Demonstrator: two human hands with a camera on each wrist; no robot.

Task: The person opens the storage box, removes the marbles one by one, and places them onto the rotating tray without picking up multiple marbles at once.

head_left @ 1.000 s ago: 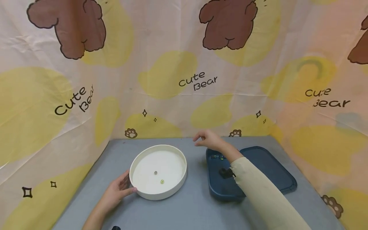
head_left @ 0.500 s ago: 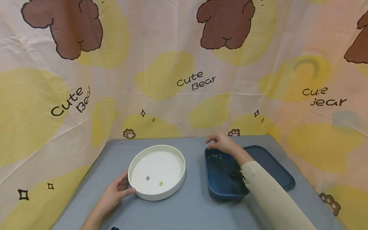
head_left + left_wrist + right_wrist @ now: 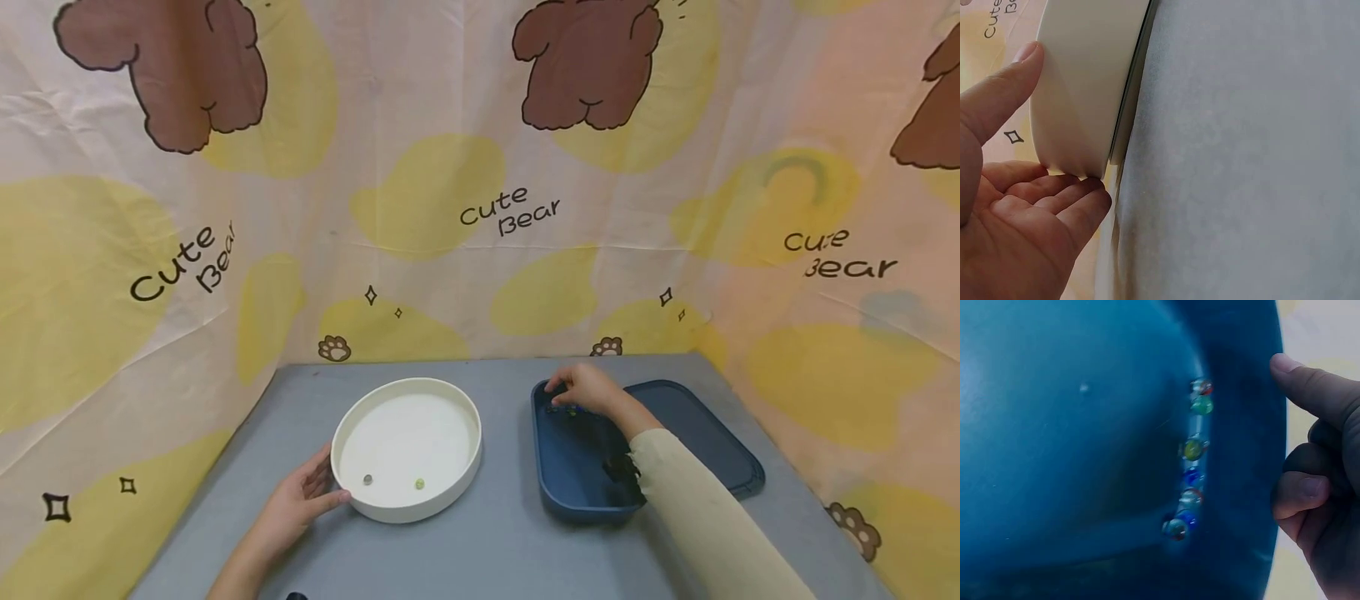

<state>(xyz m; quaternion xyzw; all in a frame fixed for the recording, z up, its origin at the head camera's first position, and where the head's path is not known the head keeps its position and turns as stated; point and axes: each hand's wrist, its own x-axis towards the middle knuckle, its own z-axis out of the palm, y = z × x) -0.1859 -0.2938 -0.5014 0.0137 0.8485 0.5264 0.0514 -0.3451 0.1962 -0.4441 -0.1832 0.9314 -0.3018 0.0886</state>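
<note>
My left hand (image 3: 296, 504) holds the near left side of a round white tray (image 3: 408, 425). Its thumb and fingertips rest along the outer wall in the left wrist view. Inside the tray lie a grey marble (image 3: 367, 480) and a yellow-green marble (image 3: 419, 483). Over the far end of a dark blue bin (image 3: 573, 479), my right hand (image 3: 592, 390) reaches down with nothing visible in its fingers. Several glass marbles (image 3: 1192, 450) lie in a line along that end, a short way from the right thumb (image 3: 1313, 387) in the right wrist view.
To the right of the bin a flat blue lid or tray (image 3: 693, 429) lies partly behind the right forearm. A grey cloth (image 3: 495, 542) covers the table. Printed fabric (image 3: 427, 192) hangs around the back and sides. A small black object (image 3: 297, 596) shows at the bottom edge.
The right hand has moved rightward and down over the bin's far end. Both marbles in the white tray have rolled nearer its front, the grey one also leftward. The left hand stays on the tray.
</note>
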